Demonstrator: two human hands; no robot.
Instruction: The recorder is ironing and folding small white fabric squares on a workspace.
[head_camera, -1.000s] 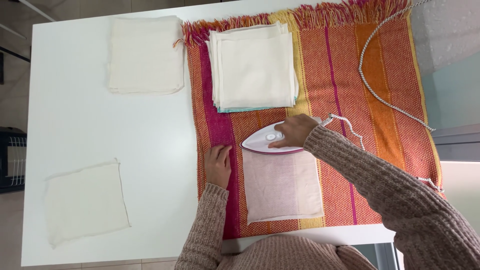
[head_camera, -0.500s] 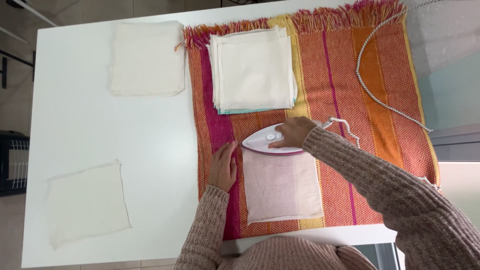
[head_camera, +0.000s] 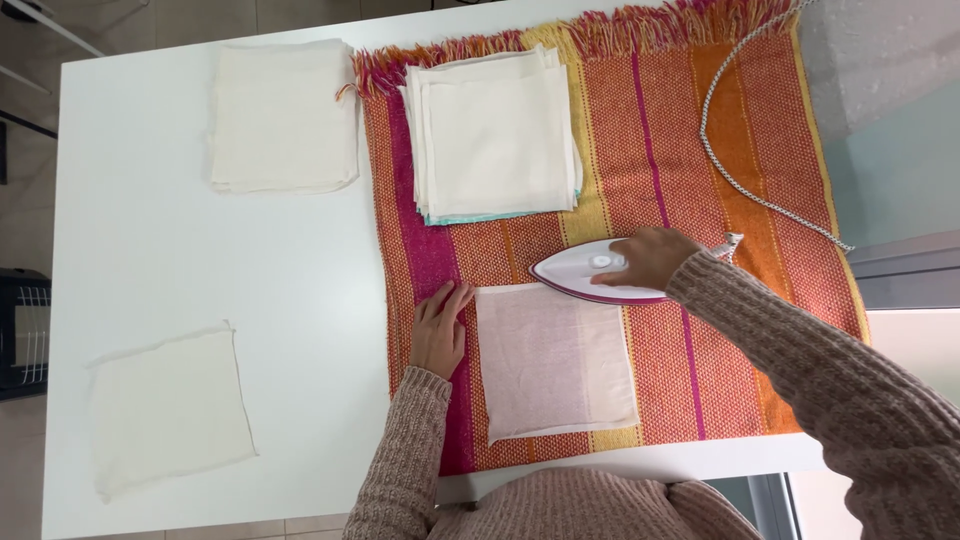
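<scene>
right now the right hand (head_camera: 652, 256) is wrapped shut around the handle of a white and purple steam iron (head_camera: 600, 272), which sits flat on the striped woven blanket (head_camera: 740, 330), its lower edge just touching the top edge of a thin pale cloth square (head_camera: 553, 362). the left hand (head_camera: 438, 328) lies open and flat, fingers together, just beside that square's left edge, gripping nothing. a stack of folded cloths (head_camera: 495, 135) rests farther up the blanket; the iron's braided cord (head_camera: 745, 195) trails off to the right.
</scene>
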